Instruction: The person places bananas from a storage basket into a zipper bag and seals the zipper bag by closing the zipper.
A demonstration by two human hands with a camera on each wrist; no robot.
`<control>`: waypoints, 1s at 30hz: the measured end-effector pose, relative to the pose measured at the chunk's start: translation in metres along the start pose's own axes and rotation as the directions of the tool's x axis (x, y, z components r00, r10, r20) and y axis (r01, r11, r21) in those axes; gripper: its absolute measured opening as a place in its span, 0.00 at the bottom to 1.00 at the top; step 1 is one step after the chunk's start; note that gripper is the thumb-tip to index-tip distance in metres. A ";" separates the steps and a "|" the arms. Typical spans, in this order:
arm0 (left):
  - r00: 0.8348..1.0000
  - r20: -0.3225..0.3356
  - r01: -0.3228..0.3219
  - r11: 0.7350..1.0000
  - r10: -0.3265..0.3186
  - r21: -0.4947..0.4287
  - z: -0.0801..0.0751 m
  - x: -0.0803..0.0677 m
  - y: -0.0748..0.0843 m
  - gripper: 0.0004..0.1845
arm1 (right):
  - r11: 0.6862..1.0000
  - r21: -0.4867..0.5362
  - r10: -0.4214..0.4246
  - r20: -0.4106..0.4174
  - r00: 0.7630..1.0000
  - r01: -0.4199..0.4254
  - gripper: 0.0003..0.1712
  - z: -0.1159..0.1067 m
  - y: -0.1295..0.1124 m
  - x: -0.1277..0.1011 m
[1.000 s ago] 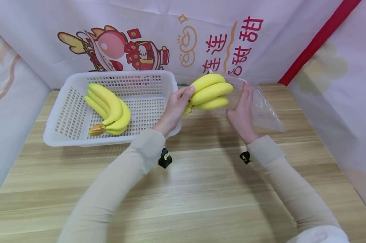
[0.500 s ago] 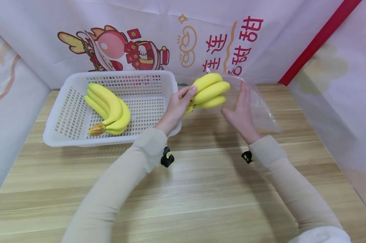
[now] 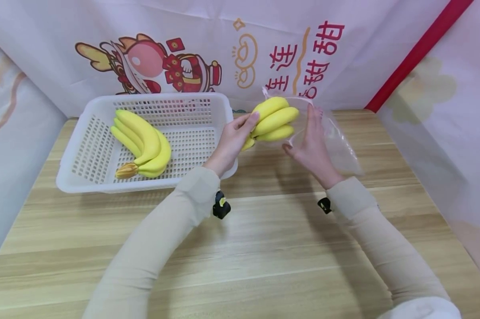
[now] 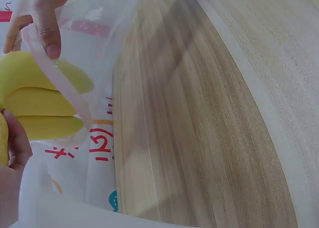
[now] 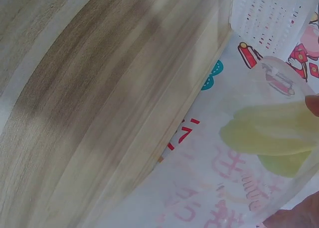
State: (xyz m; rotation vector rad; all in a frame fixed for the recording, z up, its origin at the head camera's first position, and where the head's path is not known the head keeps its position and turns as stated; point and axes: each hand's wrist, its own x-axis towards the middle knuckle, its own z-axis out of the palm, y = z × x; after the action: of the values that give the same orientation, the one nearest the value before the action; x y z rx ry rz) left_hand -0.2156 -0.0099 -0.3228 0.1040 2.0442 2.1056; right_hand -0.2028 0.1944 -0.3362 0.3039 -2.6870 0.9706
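My left hand [image 3: 232,144] grips a yellow bunch of bananas [image 3: 275,122] by its stem end, above the table right of the basket. Facing it, my right hand [image 3: 314,153] holds a clear plastic bag [image 3: 343,153] by the rim of its mouth, thumb and fingers spread apart. In the left wrist view the banana tips [image 4: 45,106] reach inside the bag mouth, and the right thumb [image 4: 51,41] lies against the bag's rim. Through the film, the right wrist view shows the bananas [image 5: 269,133] within the bag.
A white perforated plastic basket [image 3: 104,188] stands at the back left, with another bunch of bananas [image 3: 150,141] lying in it. A printed cloth [image 3: 240,44] hangs behind the wooden table [image 3: 263,257], and pale cloth walls [image 3: 439,133] close in both sides.
My right hand has moved left with the bag, drawing its mouth further over the banana tips. My left hand has shifted only slightly, keeping its grip on the bananas.
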 end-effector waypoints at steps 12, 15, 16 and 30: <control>0.999 0.009 0.041 0.997 -0.040 -0.059 0.004 0.002 -0.001 0.27 | 0.996 0.032 -0.077 -0.048 0.996 0.079 0.63 0.002 -0.002 -0.002; 0.998 0.022 0.065 0.996 -0.064 -0.062 0.004 0.003 0.000 0.28 | 0.995 0.030 -0.093 -0.063 0.994 0.095 0.62 0.003 -0.003 -0.002; 0.997 0.026 0.073 0.995 -0.072 -0.063 0.004 0.003 0.000 0.28 | 0.995 0.027 -0.098 -0.067 0.993 0.100 0.62 0.003 -0.003 -0.002; 0.989 0.069 0.135 0.988 -0.130 -0.079 0.005 0.006 0.003 0.30 | 0.984 0.012 -0.175 -0.125 0.977 0.178 0.61 0.004 -0.005 -0.002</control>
State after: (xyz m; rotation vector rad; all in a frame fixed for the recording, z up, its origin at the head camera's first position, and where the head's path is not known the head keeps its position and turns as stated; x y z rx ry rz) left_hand -0.2207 -0.0037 -0.3204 0.0204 1.8703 2.0757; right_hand -0.2000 0.1883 -0.3375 0.4627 -2.4904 0.9352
